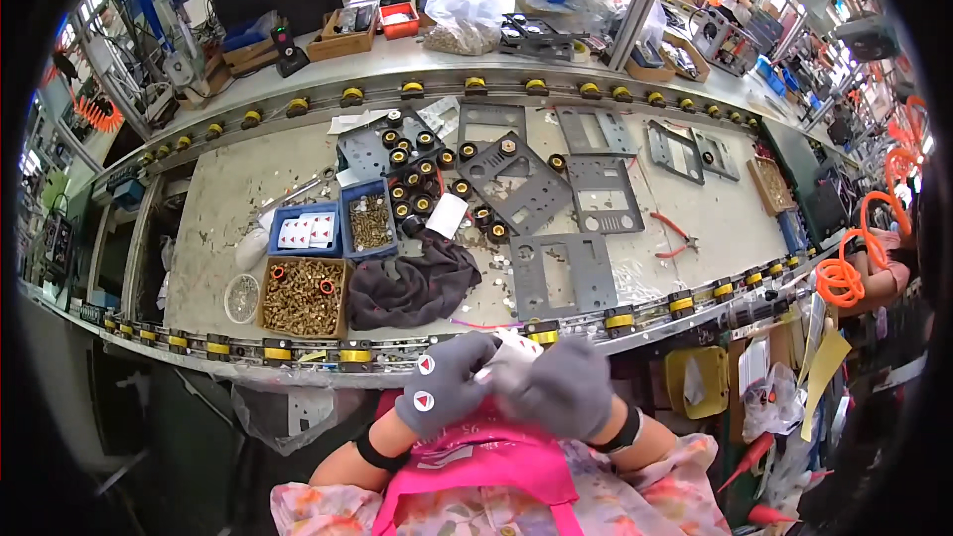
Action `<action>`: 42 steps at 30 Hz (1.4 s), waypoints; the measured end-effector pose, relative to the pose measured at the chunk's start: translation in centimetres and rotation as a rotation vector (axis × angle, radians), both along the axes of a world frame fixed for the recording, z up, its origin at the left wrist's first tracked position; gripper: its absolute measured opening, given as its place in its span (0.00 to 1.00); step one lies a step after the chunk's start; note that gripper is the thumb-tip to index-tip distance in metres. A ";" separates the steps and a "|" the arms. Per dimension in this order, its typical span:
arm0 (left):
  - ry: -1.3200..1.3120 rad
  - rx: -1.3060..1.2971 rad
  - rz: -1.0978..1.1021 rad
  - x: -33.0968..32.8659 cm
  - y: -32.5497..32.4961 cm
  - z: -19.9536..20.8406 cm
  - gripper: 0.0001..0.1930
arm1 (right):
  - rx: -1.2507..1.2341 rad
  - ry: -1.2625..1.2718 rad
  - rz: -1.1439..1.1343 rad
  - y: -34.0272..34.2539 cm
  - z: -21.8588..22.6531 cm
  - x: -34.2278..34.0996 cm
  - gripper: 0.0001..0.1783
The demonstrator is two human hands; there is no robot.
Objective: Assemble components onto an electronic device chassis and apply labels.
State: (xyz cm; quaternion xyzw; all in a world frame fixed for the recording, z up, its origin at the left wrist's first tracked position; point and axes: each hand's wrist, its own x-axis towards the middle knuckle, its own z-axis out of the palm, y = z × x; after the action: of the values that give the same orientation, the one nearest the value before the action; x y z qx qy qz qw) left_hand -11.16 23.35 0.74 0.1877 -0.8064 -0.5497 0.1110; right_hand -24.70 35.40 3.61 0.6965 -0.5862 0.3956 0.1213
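My left hand (pixel 449 387), in a grey glove, is closed on a small white sticker sheet (pixel 518 345) with red marks, held just in front of the bench edge. Two round white stickers (pixel 424 401) with red triangles are stuck to the back of that glove. My right hand (pixel 561 389), gloved the same way, is against the sheet's near side; motion smears its fingers, so their grip cannot be made out. More white sheets with red triangles (pixel 306 231) lie in a blue bin (pixel 288 210) on the bench.
A box of brass fittings (pixel 303 298), a blue bin of small brass parts (pixel 369 222) and a dark cloth (pixel 412 285) lie ahead-left. Grey metal plates (pixel 563 276), several black-and-brass knobs (pixel 422 203) and red-handled pliers (pixel 675 236) spread across the bench. Roller tracks (pixel 620 321) line its edges.
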 end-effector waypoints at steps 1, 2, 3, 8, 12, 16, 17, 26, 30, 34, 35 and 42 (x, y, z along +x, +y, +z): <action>0.017 -0.003 -0.005 0.0 -0.2 -0.1 0.09 | 0.086 0.085 0.077 0.0 0.3 1.2 0.07; 0.099 -0.050 0.008 0.1 -0.2 -0.2 0.09 | 0.053 0.187 0.125 -0.6 0.4 1.7 0.11; 0.180 -0.098 0.024 0.3 -0.4 -0.2 0.09 | 0.088 0.280 0.208 -0.8 0.5 2.0 0.14; 0.190 0.026 0.081 1.6 -0.8 -0.5 0.07 | 0.221 -0.092 0.086 1.1 1.3 -1.2 0.17; 0.236 0.200 0.028 1.5 -0.3 -0.3 0.06 | 0.235 -0.277 0.049 0.5 -0.7 -3.3 0.16; 0.166 0.188 0.037 1.4 0.4 0.1 0.06 | 0.317 -0.278 0.152 0.7 -2.3 -3.0 0.16; 0.146 0.194 0.044 1.4 0.5 0.2 0.06 | 0.314 -0.237 0.180 0.8 -2.5 -3.0 0.15; 0.086 0.260 0.039 1.2 0.7 0.1 0.03 | 0.354 -0.391 0.128 1.4 -2.7 -3.3 0.11; 0.152 0.108 0.002 0.9 0.9 0.0 0.04 | 0.438 -0.651 0.177 1.2 -3.1 -4.0 0.12; 0.167 0.158 0.012 1.0 0.9 -0.2 0.05 | 0.466 -0.781 0.226 1.5 -3.1 -4.3 0.11; 0.194 0.159 -0.005 0.9 0.8 -0.2 0.06 | 0.461 -0.733 0.208 1.5 -3.1 -4.2 0.10; 0.191 0.023 -0.083 1.1 0.5 -0.4 0.08 | 0.346 -0.611 0.100 1.1 -2.8 -4.6 0.08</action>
State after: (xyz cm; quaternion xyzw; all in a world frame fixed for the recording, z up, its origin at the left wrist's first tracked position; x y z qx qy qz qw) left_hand -10.06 23.89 0.36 0.1020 -0.7927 -0.5787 0.1624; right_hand -29.35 36.45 0.80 0.5841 -0.6191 0.4858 -0.1989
